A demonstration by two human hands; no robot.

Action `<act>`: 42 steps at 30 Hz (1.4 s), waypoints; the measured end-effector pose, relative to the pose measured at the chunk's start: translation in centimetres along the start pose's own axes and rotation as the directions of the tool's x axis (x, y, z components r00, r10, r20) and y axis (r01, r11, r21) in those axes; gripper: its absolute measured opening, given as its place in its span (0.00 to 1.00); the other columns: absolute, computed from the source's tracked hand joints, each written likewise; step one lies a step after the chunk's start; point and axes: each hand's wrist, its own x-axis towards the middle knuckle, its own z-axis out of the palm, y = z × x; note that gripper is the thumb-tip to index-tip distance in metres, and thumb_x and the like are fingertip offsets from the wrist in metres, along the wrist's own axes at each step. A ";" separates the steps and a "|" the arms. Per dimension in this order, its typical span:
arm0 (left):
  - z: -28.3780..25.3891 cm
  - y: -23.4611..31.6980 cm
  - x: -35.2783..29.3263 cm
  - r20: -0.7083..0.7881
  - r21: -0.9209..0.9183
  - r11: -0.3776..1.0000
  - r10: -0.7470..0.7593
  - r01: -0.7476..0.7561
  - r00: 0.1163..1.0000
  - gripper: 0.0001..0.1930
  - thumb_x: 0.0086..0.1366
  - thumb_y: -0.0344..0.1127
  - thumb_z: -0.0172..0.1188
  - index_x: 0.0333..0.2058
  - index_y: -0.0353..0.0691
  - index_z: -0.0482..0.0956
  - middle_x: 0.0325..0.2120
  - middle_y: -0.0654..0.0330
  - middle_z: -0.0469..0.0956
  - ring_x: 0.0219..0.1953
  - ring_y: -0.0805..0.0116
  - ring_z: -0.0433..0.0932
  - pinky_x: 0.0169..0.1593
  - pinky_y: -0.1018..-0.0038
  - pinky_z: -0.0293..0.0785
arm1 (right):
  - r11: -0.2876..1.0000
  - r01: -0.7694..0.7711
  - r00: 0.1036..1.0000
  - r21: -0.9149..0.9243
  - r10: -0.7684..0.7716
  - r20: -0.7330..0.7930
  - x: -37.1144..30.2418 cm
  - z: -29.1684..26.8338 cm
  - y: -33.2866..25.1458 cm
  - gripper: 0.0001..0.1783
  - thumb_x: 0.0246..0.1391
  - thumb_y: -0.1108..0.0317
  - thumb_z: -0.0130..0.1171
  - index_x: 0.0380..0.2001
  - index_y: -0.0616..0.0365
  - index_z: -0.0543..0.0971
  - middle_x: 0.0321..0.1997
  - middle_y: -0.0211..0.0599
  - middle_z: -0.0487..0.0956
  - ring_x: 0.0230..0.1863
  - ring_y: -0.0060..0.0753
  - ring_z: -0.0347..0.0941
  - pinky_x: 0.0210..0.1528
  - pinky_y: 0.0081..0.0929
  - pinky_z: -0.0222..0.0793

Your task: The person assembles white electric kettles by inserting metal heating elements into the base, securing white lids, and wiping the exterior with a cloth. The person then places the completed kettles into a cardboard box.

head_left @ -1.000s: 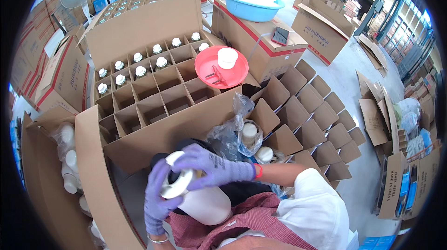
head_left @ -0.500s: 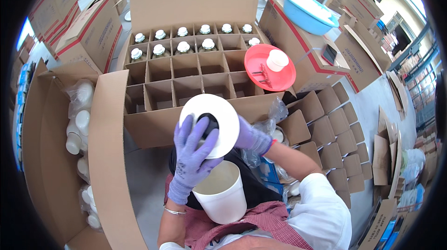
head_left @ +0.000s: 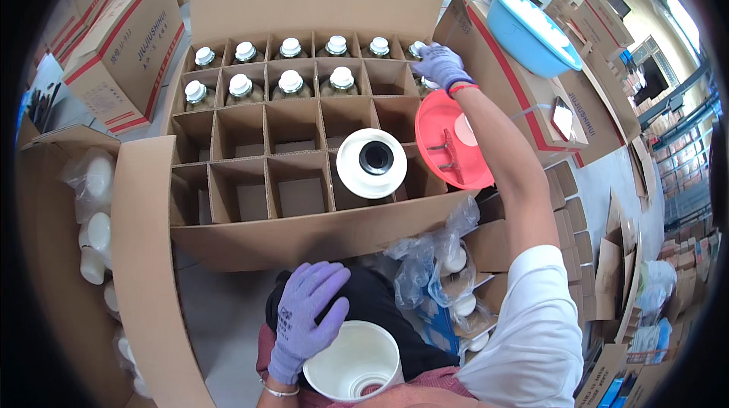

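My gloved right hand (head_left: 442,65) reaches to the carton's far right corner, its fingers closed about the neck of a clear bottle with a white cap (head_left: 415,49). My left hand (head_left: 307,319), also in a purple glove, has its fingers stretched out beside the rim of a white plastic tub (head_left: 325,370) in my lap. The tub has a round hole in its bottom. A white round lid-like piece with a black ring (head_left: 349,173) rests on the cardboard dividers. More white-capped bottles (head_left: 291,83) stand in the two back rows of the divided carton (head_left: 319,218).
A red bowl (head_left: 437,131) with a small white container and a metal tool sits at the carton's right. Behind it, a blue basin (head_left: 524,36) and a phone (head_left: 562,118) lie on another carton. At left, an open carton (head_left: 148,256) holds bagged white parts. Plastic bags (head_left: 425,264) crowd the right side.
The white piece with the black ring went from my hands onto the dividers. My right hand moved forward to the back right bottle; my left came down beside the tub.
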 end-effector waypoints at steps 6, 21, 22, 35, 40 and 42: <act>0.0 -0.6 0.9 0.025 -0.011 0.999 -0.030 0.030 0.999 0.22 0.55 0.32 0.63 0.51 0.39 0.79 0.50 0.52 0.78 0.54 0.49 0.75 0.63 0.55 0.64 | 0.995 -0.056 0.956 0.080 0.030 0.291 4.1 7.3 3.3 0.38 0.38 0.51 0.71 0.56 0.51 0.77 0.58 0.42 0.78 0.61 0.43 0.73 0.62 0.36 0.68; 1.5 2.2 2.9 -0.260 -0.658 0.751 -0.304 0.062 0.917 0.26 0.72 0.36 0.53 0.66 0.35 0.64 0.60 0.54 0.70 0.61 0.64 0.70 0.64 0.66 0.66 | 0.184 0.420 0.907 0.889 -0.117 -0.404 -20.2 -13.1 0.6 0.18 0.59 0.60 0.55 0.48 0.60 0.71 0.40 0.38 0.79 0.41 0.26 0.76 0.41 0.26 0.74; 0.7 2.8 3.0 -0.318 -0.666 0.746 -0.279 -0.004 0.906 0.32 0.71 0.39 0.55 0.69 0.36 0.57 0.65 0.54 0.63 0.65 0.63 0.64 0.66 0.65 0.64 | 0.007 0.348 0.930 0.938 -0.133 -0.344 -24.1 -13.2 -2.3 0.16 0.61 0.63 0.53 0.49 0.59 0.71 0.37 0.34 0.79 0.39 0.21 0.76 0.34 0.22 0.72; -8.1 10.9 -4.5 -0.234 -0.214 0.976 -0.083 0.032 0.969 0.41 0.46 0.31 0.70 0.61 0.34 0.65 0.53 0.53 0.71 0.58 0.63 0.70 0.63 0.67 0.68 | -0.021 0.591 0.695 0.806 -0.493 -0.523 -45.4 1.3 -10.8 0.23 0.62 0.71 0.55 0.60 0.63 0.67 0.56 0.48 0.71 0.56 0.41 0.69 0.61 0.34 0.66; -4.8 9.7 -13.3 -0.130 -0.122 0.976 -0.194 0.179 0.972 0.42 0.44 0.36 0.74 0.59 0.33 0.67 0.53 0.53 0.71 0.58 0.60 0.71 0.62 0.65 0.68 | 0.112 0.586 0.730 0.802 -0.503 -0.463 -53.9 3.3 -6.2 0.34 0.55 0.62 0.63 0.63 0.61 0.67 0.61 0.51 0.69 0.63 0.54 0.65 0.65 0.44 0.60; -3.5 8.8 -19.6 -0.218 -0.429 0.829 -0.480 0.359 0.850 0.38 0.52 0.41 0.69 0.59 0.31 0.66 0.54 0.52 0.71 0.58 0.58 0.71 0.62 0.64 0.68 | 0.127 0.680 0.641 0.722 -0.582 -0.501 -58.4 4.5 -5.8 0.38 0.53 0.54 0.64 0.64 0.59 0.66 0.64 0.53 0.66 0.66 0.56 0.62 0.68 0.54 0.53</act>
